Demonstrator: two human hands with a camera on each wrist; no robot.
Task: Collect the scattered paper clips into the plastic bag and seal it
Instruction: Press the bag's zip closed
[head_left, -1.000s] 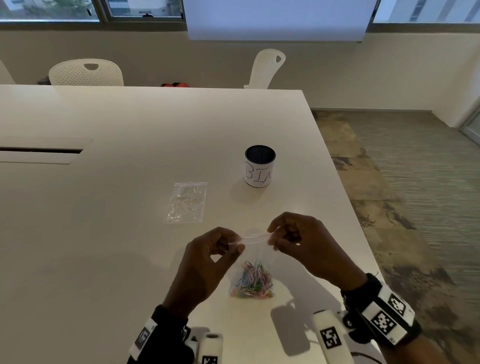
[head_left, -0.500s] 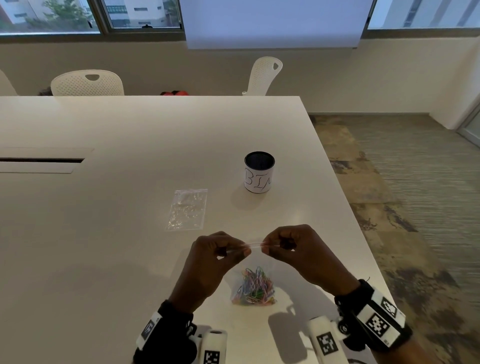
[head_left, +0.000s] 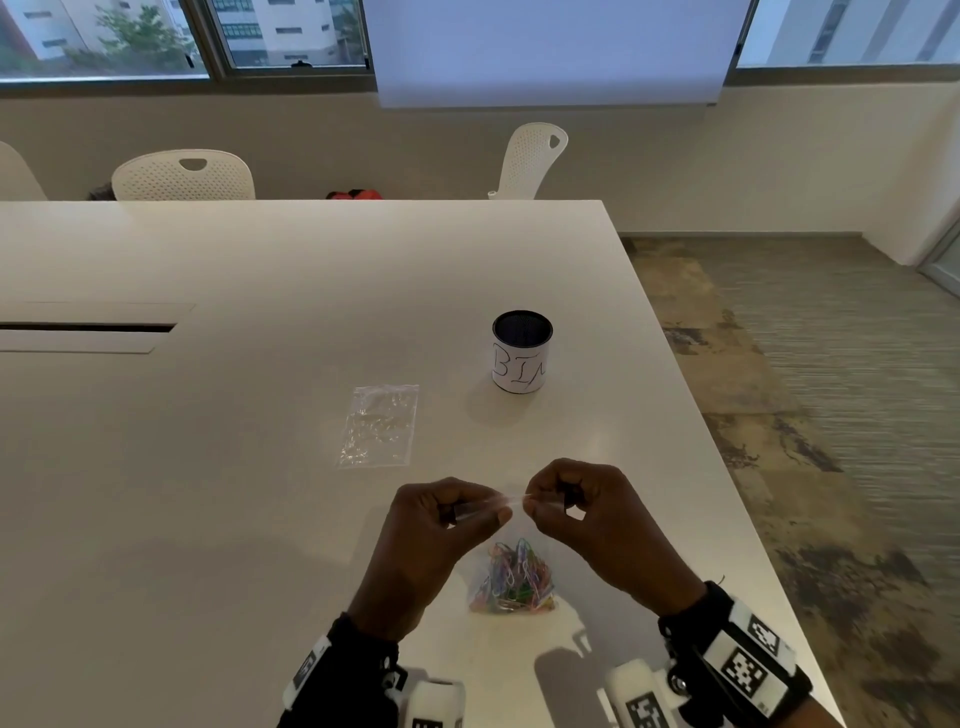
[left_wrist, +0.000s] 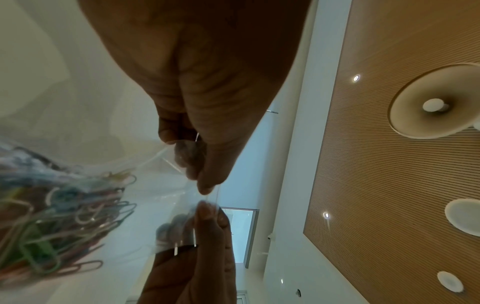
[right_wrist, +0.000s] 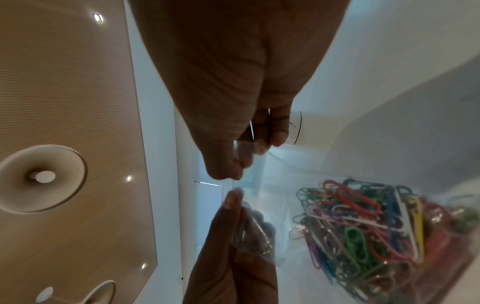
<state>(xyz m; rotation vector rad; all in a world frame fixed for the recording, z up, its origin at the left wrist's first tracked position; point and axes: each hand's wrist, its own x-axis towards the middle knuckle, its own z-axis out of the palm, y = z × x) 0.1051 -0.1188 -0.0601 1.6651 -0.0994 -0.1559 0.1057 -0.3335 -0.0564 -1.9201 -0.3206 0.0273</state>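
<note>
Clips are all gathered, I judge; only sealing remains. Going left to right: my left hand (head_left: 441, 512) pinches the strip of the plastic bag (head_left: 511, 584), paper clips (head_left: 517, 577) heaped at its bottom above the table (head_left: 260, 312), and my right hand (head_left: 574, 506) pinches the strip's other end.

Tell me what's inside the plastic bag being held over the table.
The plastic bag holds a heap of coloured paper clips sunk to its bottom. The left hand and right hand pinch its top edge, covering much of the seal strip, so whether it is shut cannot be seen.
</note>
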